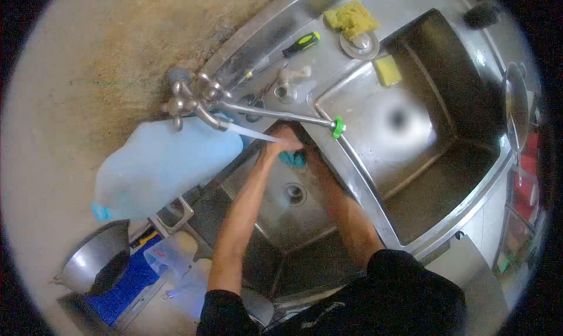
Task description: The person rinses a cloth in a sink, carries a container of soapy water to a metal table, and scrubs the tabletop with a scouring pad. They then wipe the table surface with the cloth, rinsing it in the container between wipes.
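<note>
In the left basin of the steel sink [241,180], my two hands meet under running water. A turquoise cloth [293,159], crumpled, shows just below them. My left hand [285,138] is closed on the cloth, with the stream falling onto it. Beside it, in shadow, my right hand [309,150] also closes on the cloth; its fingers are partly hidden. The water comes from a wall-mounted faucet [220,124] on the left. Below the hands lies the round drain [294,194].
A long spout [281,114] with a green tip crosses above the divider. A yellow sponge [387,70] lies in the right basin. Along the back ledge are a yellow scouring pad [353,18] and a green-black screwdriver [302,44]. A large bluish plastic jug [167,166] stands left.
</note>
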Demonstrator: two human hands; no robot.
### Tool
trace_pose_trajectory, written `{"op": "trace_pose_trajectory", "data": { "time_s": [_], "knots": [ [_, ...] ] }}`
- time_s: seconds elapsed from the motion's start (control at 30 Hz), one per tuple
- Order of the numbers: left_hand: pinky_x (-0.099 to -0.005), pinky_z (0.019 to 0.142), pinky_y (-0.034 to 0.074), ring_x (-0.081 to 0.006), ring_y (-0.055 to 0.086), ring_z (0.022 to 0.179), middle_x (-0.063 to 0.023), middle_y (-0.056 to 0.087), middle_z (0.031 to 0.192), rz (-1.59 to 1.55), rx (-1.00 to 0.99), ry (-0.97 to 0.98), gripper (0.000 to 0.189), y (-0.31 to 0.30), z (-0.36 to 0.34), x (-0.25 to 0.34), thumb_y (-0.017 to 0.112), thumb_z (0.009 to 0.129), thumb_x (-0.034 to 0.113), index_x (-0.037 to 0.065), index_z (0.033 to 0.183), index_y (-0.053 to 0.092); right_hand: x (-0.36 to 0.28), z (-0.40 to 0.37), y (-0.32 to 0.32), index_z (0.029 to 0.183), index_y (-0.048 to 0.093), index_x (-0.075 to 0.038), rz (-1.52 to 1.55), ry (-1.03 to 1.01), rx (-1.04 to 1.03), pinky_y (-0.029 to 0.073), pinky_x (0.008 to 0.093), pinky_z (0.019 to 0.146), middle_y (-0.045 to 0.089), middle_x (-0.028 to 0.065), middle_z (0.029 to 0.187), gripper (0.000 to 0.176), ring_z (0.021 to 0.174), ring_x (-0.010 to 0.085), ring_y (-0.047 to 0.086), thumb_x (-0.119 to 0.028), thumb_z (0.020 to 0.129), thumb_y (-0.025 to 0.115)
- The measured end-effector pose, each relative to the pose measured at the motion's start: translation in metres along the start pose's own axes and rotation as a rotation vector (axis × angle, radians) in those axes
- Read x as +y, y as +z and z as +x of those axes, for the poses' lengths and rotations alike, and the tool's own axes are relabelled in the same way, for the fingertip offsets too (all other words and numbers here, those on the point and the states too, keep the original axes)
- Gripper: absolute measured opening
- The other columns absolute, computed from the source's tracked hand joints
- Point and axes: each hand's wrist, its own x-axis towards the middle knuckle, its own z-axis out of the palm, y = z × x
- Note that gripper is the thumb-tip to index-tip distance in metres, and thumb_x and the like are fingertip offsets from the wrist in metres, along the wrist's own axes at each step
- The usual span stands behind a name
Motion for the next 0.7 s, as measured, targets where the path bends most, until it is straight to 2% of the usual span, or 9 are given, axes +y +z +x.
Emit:
{"op": "trace_pose_trajectory", "data": {
  "time_s": [0.07, 0.13, 0.27, 0.37, 0.47, 0.53, 0.57, 0.63, 0.7],
  "knots": [
    [-0.0462, 0.095, 0.05, -0.0354, 0.065, 0.106, -0.0249, 0.068, 0.109, -0.183, -0.234, -0.025, 0.052, -0.009, -0.01, 0.011, 0.072, 0.066, 0.033, -0.004, 0.103, 0.069, 0.0, 0.0, 0.0, 0.139, 0.046, -0.003, 0.031, 0.003, -0.004, 0.044, 0.0365, 0.096, 0.054, 0.0226, 0.132, 0.077, 0.114, 0.0306, 0.055, -0.047, 0.08, 0.071],
    [-0.0469, 0.092, 0.052, -0.0368, 0.067, 0.101, -0.0249, 0.069, 0.106, 0.365, 0.027, -0.086, 0.048, 0.0, -0.025, 0.019, 0.072, 0.066, 0.032, -0.005, 0.097, 0.071, 0.005, 0.0, -0.003, 0.139, 0.046, -0.003, 0.067, 0.0, -0.006, 0.044, 0.0362, 0.095, 0.055, 0.0226, 0.131, 0.077, 0.113, 0.0304, 0.056, -0.047, 0.081, 0.07],
    [-0.0459, 0.095, 0.05, -0.0378, 0.065, 0.106, -0.0273, 0.067, 0.112, 0.342, 0.04, -0.111, 0.053, 0.002, -0.051, 0.015, 0.07, 0.069, 0.032, -0.006, 0.105, 0.069, 0.002, 0.001, 0.003, 0.138, 0.047, -0.003, 0.118, -0.003, -0.023, 0.045, 0.0357, 0.093, 0.055, 0.0225, 0.131, 0.076, 0.111, 0.03, 0.057, -0.048, 0.081, 0.069],
    [-0.045, 0.102, 0.045, -0.0395, 0.059, 0.117, -0.0297, 0.061, 0.124, -0.179, 0.3, -0.178, 0.063, 0.026, -0.051, -0.001, 0.067, 0.071, 0.033, -0.006, 0.119, 0.062, 0.0, -0.001, 0.003, 0.138, 0.048, -0.003, 0.148, -0.002, -0.04, 0.046, 0.0352, 0.092, 0.056, 0.0224, 0.13, 0.075, 0.11, 0.0297, 0.058, -0.049, 0.082, 0.068],
    [-0.0436, 0.108, 0.039, -0.0405, 0.051, 0.126, -0.0304, 0.052, 0.136, -0.089, 0.386, -0.079, 0.069, 0.041, -0.046, -0.016, 0.064, 0.075, 0.029, -0.006, 0.133, 0.051, 0.0, -0.005, 0.005, 0.137, 0.048, -0.003, 0.156, 0.006, -0.045, 0.047, 0.0348, 0.091, 0.056, 0.0223, 0.13, 0.074, 0.109, 0.0294, 0.059, -0.05, 0.083, 0.068],
    [-0.0435, 0.109, 0.038, -0.0411, 0.049, 0.129, -0.0287, 0.048, 0.14, -0.299, 0.628, -0.013, 0.067, 0.04, -0.064, 0.002, 0.061, 0.079, 0.022, -0.005, 0.139, 0.046, -0.004, -0.006, 0.009, 0.137, 0.048, -0.003, 0.167, 0.009, -0.056, 0.047, 0.0345, 0.09, 0.057, 0.0223, 0.129, 0.074, 0.108, 0.0292, 0.059, -0.05, 0.083, 0.067],
    [-0.0435, 0.109, 0.038, -0.0411, 0.049, 0.129, -0.0287, 0.048, 0.14, -0.29, 0.627, -0.015, 0.067, 0.04, -0.069, 0.017, 0.061, 0.079, 0.022, -0.005, 0.139, 0.046, -0.004, -0.003, 0.011, 0.137, 0.049, -0.003, 0.17, 0.014, -0.062, 0.047, 0.0344, 0.09, 0.057, 0.0222, 0.129, 0.074, 0.107, 0.0291, 0.059, -0.05, 0.083, 0.067],
    [-0.044, 0.108, 0.038, -0.0422, 0.049, 0.128, -0.0293, 0.051, 0.136, -0.348, 0.797, -0.161, 0.06, 0.046, -0.074, 0.044, 0.06, 0.081, 0.014, -0.004, 0.137, 0.047, -0.005, -0.004, 0.014, 0.137, 0.049, -0.003, 0.19, 0.012, -0.067, 0.048, 0.0341, 0.089, 0.057, 0.0222, 0.129, 0.073, 0.107, 0.0289, 0.06, -0.051, 0.084, 0.066],
    [-0.0452, 0.106, 0.039, -0.043, 0.05, 0.126, -0.0297, 0.053, 0.133, -0.415, 0.823, -0.146, 0.057, 0.059, -0.072, 0.034, 0.06, 0.082, 0.013, -0.003, 0.135, 0.049, -0.005, -0.002, 0.016, 0.136, 0.049, -0.003, 0.195, 0.016, -0.075, 0.048, 0.0338, 0.088, 0.058, 0.0221, 0.128, 0.073, 0.106, 0.0287, 0.06, -0.051, 0.084, 0.066]
  ]
}}
